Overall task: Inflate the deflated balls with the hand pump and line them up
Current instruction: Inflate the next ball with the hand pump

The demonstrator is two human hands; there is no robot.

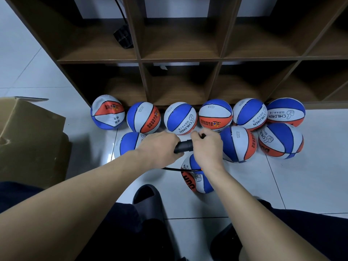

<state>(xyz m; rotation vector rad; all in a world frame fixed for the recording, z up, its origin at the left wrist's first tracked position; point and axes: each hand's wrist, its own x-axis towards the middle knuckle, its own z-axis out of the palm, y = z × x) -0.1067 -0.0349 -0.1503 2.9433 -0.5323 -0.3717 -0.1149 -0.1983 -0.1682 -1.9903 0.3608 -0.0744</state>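
Black pump w/ thin hose sits over the ball on the floor between the feet, near the row of balls by the shelf. Ball prob. soft, light, rolls easily; pump stiff, best held by the handle ends. Left hand & right hand both curl round the handle, arms stretched fwd, wrists down.

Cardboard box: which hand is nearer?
Left. The left hand grips the pump on the side toward the cardboard box, clear of it; the right hand is further off, on the pump's far side.
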